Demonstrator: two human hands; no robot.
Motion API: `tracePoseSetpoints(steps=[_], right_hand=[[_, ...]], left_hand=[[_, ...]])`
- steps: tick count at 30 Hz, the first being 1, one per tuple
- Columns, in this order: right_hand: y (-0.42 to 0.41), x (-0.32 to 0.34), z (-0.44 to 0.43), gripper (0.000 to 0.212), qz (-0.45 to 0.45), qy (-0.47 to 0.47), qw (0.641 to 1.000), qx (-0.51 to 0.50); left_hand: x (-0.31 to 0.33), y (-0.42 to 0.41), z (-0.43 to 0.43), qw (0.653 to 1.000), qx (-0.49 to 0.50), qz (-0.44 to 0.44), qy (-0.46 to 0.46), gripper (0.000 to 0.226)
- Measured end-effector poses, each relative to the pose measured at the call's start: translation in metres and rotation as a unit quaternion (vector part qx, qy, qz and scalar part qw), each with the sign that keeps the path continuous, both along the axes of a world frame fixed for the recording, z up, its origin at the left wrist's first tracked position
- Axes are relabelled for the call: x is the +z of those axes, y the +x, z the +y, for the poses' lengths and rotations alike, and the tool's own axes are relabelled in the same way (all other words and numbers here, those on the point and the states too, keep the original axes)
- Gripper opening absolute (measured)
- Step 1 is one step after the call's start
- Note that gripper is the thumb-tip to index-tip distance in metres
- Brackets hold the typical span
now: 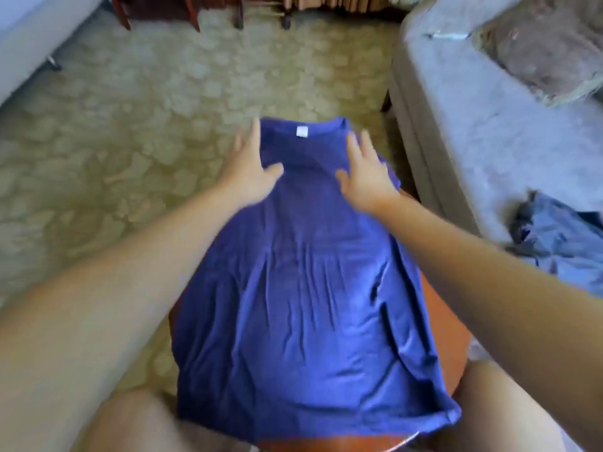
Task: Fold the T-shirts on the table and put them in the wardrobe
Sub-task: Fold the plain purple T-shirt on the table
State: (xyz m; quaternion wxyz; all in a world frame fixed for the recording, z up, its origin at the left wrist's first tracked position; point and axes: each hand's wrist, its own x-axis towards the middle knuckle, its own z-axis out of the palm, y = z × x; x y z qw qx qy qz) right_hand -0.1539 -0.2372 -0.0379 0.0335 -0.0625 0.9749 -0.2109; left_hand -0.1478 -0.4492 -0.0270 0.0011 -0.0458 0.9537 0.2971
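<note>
both hands (249,166) (365,171) flat on t-shirt (300,272) nr collar, on table (440,321).

Creased cloth T-shirt (303,288), glossy wooden table (447,321)

A: Views on file?
B: One. Head camera, worn by the person, wide-angle.
A: Facing?
B: Forward and steeply down, over both forearms, onto the blue T-shirt (293,288) on the table (447,337).
A: Range?
B: Close. The left hand (248,164) and right hand (365,171) sit mid-frame, with carpet (130,109) beyond and a grey sofa (473,141) at the right edge.
A: Shared ground?
B: Single view, blurred throughout.
</note>
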Motion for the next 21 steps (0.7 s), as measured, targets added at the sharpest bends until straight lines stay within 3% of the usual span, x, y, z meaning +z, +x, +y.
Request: tracePoseSetpoints(steps=[2, 5, 9, 16, 21], right_hand=[[0.045, -0.032, 0.007, 0.065, -0.062, 0.045, 0.996, 0.036], [0.107, -0.061, 0.023, 0.068, -0.096, 0.097, 0.988, 0.066], [0.145, -0.079, 0.038, 0.096, -0.083, 0.165, 0.98, 0.074], [0.16, -0.08, 0.048, 0.077, -0.086, 0.155, 0.98, 0.089], [0.181, -0.08, 0.068, 0.068, -0.065, 0.034, 0.995, 0.061]], left_hand=[[-0.037, 0.04, 0.003, 0.993, -0.055, -0.059, -0.091, 0.084], [-0.071, 0.097, 0.007, 0.977, -0.088, -0.118, -0.155, 0.072], [-0.093, 0.141, 0.004, 0.963, -0.09, -0.098, -0.233, 0.07], [-0.092, 0.172, -0.001, 0.98, -0.05, -0.028, -0.191, 0.069], [-0.087, 0.211, -0.017, 0.988, -0.011, 0.012, -0.154, 0.057]])
